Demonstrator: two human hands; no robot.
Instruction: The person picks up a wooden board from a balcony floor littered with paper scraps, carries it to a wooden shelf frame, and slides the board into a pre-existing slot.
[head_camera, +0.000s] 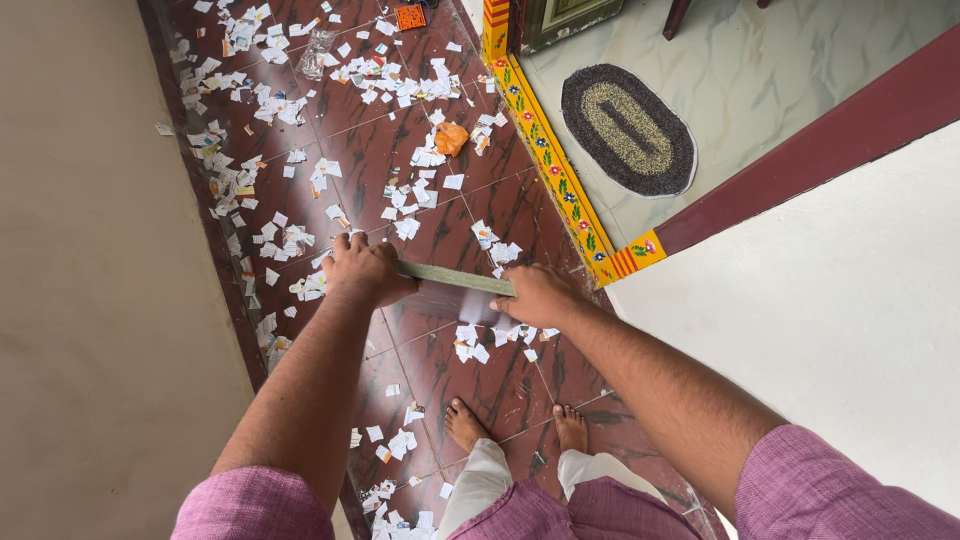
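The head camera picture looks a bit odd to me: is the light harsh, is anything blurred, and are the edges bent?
Head view: soft, even daylight with no hard shadows; the glossy dark red floor tiles show faint sheen. The paper scraps look sharp, as do the left hand and right hand on the green stick. The sleeves at the bottom loom large, a wide-angle stretch.

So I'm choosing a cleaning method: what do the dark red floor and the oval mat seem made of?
The dark red floor looks like glazed tile: glossy sheen, straight grout lines. The dark oval mat with olive centre seems woven or tufted fabric, matte and nubbly, though the fibre is unclear.
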